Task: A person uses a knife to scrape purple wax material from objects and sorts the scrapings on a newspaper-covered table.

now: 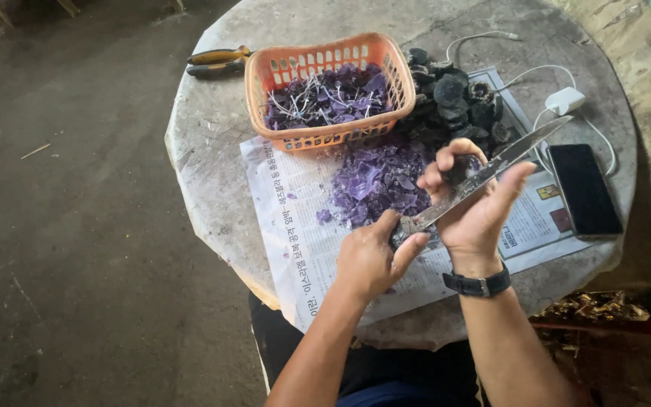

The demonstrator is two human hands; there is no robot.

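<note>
My left hand (374,256) is closed around the handle of a long knife (525,145), whose blade runs up and to the right. My right hand (480,207), with a dark watch on its wrist, holds a small dark round lump (457,169) against the blade, fingers partly spread behind it. Just left of both hands a pile of purple chips (374,181) lies on a newspaper (288,203). Behind my right hand sits a heap of dark lumps (453,98).
An orange plastic basket (325,47) with purple chips and white threads stands at the back of the round stone table (205,136). Pliers (216,60) lie at the far left. A black phone (583,190) and a white charger (564,99) with cable lie to the right.
</note>
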